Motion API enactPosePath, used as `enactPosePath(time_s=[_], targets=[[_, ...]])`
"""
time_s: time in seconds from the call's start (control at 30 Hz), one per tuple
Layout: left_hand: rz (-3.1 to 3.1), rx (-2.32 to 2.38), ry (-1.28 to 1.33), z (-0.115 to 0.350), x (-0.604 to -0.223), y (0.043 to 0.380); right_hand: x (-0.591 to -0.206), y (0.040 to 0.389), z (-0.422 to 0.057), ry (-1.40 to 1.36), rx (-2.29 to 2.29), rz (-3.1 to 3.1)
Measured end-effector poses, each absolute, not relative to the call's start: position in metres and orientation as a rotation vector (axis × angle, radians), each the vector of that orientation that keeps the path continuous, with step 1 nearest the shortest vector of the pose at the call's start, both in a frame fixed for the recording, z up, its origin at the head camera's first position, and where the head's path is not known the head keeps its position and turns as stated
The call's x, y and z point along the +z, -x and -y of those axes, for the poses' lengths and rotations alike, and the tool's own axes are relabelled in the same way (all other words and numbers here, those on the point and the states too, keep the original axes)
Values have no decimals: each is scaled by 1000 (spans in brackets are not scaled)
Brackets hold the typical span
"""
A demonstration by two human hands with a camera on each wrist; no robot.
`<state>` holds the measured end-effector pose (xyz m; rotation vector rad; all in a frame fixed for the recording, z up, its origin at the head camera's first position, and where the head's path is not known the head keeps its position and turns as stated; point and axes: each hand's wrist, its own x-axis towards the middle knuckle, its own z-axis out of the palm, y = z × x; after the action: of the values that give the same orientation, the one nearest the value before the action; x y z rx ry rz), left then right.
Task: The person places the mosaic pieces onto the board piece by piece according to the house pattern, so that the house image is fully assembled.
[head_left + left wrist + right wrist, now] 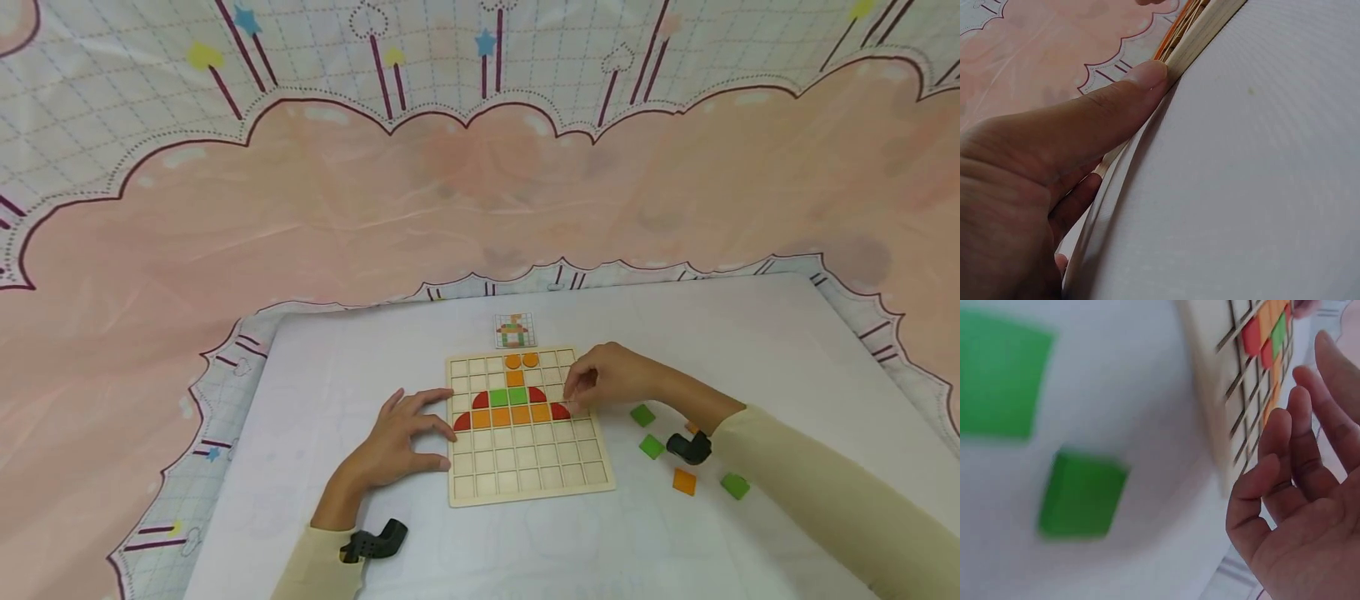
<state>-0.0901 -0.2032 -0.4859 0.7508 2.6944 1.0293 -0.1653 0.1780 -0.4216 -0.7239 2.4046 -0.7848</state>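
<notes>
A wooden grid board lies on the white table with colored pieces set in its cells. Two orange circles sit in the top row, above an orange square. Lower down, green squares lie between red quarter-rounds, over a row of orange squares with red ends. My left hand rests spread along the board's left edge, thumb and fingertips touching it. Over the right edge, my right hand hovers by the right red quarter-round; its fingers bend loosely, holding nothing visible.
A small pattern card lies just beyond the board's top edge. Right of the board are loose green squares and orange squares, one partly hidden by the right wrist's black camera. A patterned cloth hangs behind the table.
</notes>
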Motion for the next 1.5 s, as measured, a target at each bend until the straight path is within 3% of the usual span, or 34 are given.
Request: enactPosePath(time_s=[0.63,1.5], targets=[[-2706,1007,-741,202,-483,88,-430,163,-259,616,-606,-2380],[-2700,1010,-746,201,-484,89,-427,159,-262,730,-735,-2332]])
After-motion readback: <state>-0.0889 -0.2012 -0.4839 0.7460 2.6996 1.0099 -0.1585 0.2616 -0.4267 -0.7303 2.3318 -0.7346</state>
